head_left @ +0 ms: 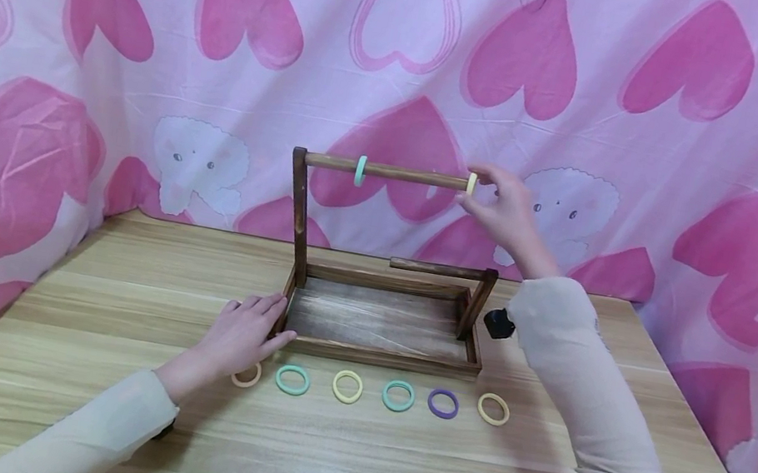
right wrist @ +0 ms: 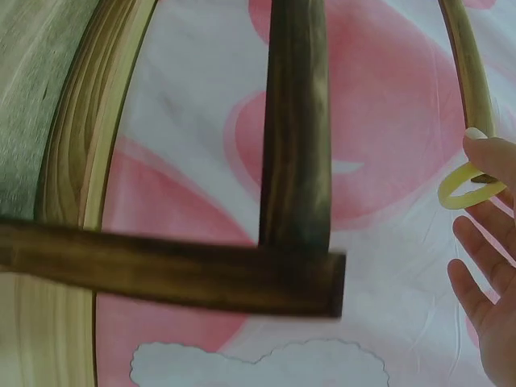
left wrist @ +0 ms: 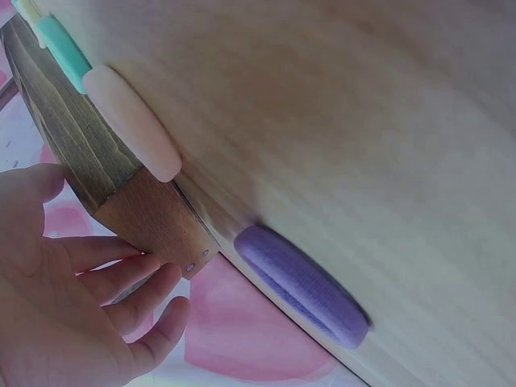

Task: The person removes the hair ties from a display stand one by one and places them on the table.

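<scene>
My right hand (head_left: 505,212) pinches a pale yellow ring (head_left: 471,185) between thumb and fingers at the right end of the upper rod (head_left: 420,177). The rod's tip pokes into this ring in the right wrist view. Further left on that rod hangs a mint green ring (head_left: 360,171). My left hand (head_left: 242,335) rests against the left end of the dark wooden rack (head_left: 373,356), fingers loosely extended. In the left wrist view its fingertips touch the end wall (left wrist: 161,218). Beside it lie a peach ring (left wrist: 133,121) and a purple ring (left wrist: 302,286), the latter hidden in the head view.
A shorter, lower rod (head_left: 437,269) sticks out leftward from the rack's right post (head_left: 478,305). In front of the rack lie rings in a row, among them green (head_left: 291,392), yellow (head_left: 334,385) and purple (head_left: 442,417). A pink heart-patterned cloth (head_left: 235,101) hangs behind the table.
</scene>
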Action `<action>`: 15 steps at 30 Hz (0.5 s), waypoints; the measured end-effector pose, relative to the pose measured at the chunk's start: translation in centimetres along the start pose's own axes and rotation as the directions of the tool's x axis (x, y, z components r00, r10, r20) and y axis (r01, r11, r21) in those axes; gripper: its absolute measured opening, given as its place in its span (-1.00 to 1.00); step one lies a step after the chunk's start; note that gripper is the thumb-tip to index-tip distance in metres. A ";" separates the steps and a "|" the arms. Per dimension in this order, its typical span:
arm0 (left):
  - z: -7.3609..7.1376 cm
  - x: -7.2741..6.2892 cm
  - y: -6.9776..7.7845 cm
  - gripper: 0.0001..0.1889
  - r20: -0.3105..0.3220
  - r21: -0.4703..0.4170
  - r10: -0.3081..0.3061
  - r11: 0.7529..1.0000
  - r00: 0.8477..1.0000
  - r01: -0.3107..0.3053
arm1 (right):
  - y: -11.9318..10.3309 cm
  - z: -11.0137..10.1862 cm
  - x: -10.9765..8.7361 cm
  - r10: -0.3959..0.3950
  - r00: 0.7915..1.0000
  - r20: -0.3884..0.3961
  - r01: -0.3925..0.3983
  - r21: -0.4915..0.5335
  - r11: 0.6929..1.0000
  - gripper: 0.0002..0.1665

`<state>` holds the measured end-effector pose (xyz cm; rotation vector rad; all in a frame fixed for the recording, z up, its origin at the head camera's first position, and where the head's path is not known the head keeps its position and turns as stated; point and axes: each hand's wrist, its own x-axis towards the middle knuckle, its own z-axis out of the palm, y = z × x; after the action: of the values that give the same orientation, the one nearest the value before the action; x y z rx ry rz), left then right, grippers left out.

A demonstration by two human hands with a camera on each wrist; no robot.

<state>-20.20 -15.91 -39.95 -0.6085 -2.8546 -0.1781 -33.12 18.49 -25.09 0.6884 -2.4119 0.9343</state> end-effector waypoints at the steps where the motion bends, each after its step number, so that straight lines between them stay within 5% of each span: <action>1: 0.0 0.0 0.0 -0.37 -0.002 -0.001 0.000 1.000 1.000 0.000 | 0.1 -0.1 -0.1 -0.001 1.000 -0.004 0.001 0.002 1.000 -0.47; 15: -0.1 0.0 0.0 -0.37 -0.006 0.001 0.002 1.000 1.000 -0.002 | 2.2 -1.8 -2.1 0.031 0.999 -0.007 -0.031 0.041 0.999 -0.48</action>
<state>-20.15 -15.94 -39.86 -0.6092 -2.8484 -0.1777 -32.42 21.81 -26.18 0.6624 -2.4087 1.0000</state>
